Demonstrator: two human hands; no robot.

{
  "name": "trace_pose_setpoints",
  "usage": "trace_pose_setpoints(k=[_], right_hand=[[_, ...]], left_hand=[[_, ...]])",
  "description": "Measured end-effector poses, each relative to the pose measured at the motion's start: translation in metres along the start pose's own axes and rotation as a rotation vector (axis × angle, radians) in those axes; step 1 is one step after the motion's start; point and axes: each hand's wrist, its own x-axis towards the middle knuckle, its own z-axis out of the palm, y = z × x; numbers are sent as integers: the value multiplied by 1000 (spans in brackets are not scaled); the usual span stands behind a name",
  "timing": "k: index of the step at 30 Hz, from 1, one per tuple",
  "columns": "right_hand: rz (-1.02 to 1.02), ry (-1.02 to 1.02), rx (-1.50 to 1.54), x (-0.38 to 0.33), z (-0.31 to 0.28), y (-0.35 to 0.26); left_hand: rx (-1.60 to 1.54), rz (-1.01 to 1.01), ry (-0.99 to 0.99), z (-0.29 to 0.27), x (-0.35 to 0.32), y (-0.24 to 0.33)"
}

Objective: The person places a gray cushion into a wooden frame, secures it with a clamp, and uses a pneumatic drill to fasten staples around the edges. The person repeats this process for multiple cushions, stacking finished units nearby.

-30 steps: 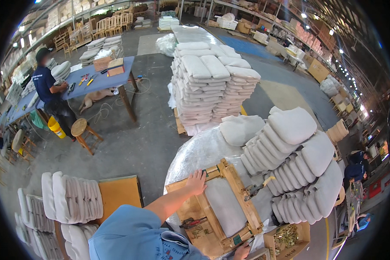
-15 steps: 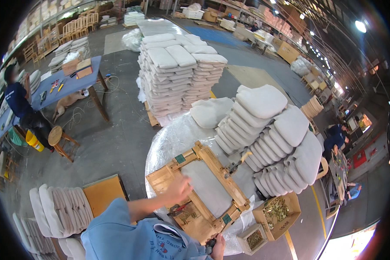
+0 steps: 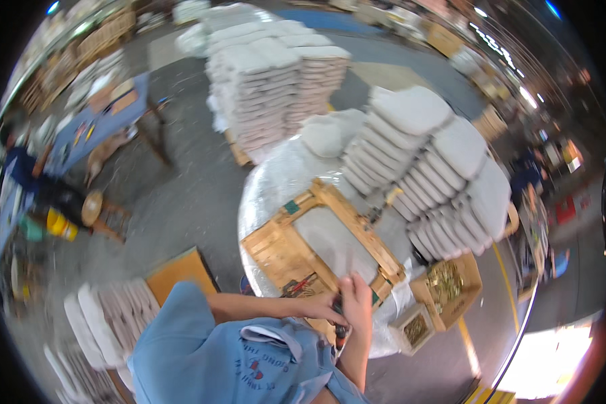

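A wooden frame jig (image 3: pixel 296 246) with green corner pieces lies on the wrapped table, tilted in view. A pale grey seat pad (image 3: pixel 337 236) sits inside its opening. Both my hands meet at the jig's near edge. My left hand (image 3: pixel 322 308) is closed at a dark tool with orange parts (image 3: pixel 341 331), partly hidden between my hands. Beside it, my right hand (image 3: pixel 357 299) has its fingers bent together near the pad's near end; motion blur hides what they hold, if anything. A red-handled tool (image 3: pixel 299 286) lies in the jig's near left part with small loose pieces.
Tall stacks of grey pads (image 3: pixel 417 161) stand on the table behind the jig. A carton of brass-coloured hardware (image 3: pixel 475 296) and a smaller box (image 3: pixel 400 330) sit at the right. More pads (image 3: pixel 108 323) are at the lower left. Another person (image 3: pixel 23 165) works at a blue table.
My left hand has moved from over the pad to the jig's near edge. My right hand has come up beside it. The view has shifted, with the jig appearing higher and further right.
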Motion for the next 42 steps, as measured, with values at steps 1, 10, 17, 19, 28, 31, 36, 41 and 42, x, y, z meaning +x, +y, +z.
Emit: trace_pose_setpoints(k=[1, 10, 17, 19, 28, 31, 36, 41, 42], right_hand=[[-146, 99, 21, 6, 12, -8], [-136, 142, 531, -64, 14, 40], [95, 224, 812, -95, 54, 60], [-66, 483, 922, -80, 54, 58], [-189, 749, 1345, -66, 40, 66], [-183, 769, 1370, -77, 32, 58], [-134, 696, 1569, -86, 25, 71], [145, 888, 1707, -88, 10, 91], [213, 915, 1737, -85, 9, 88]], left_hand=[[-193, -17, 40, -2, 2, 2], [-576, -151, 264, -49, 10, -2], [-603, 66, 49, -6, 44, 65], [-673, 57, -49, 19, 48, 83], [-94, 3, -239, 39, 62, 71], [-64, -19, -253, 51, 60, 82], [509, 112, -141, 51, 64, 58], [842, 84, -228, 32, 82, 8], [816, 18, -261, 29, 78, 5]])
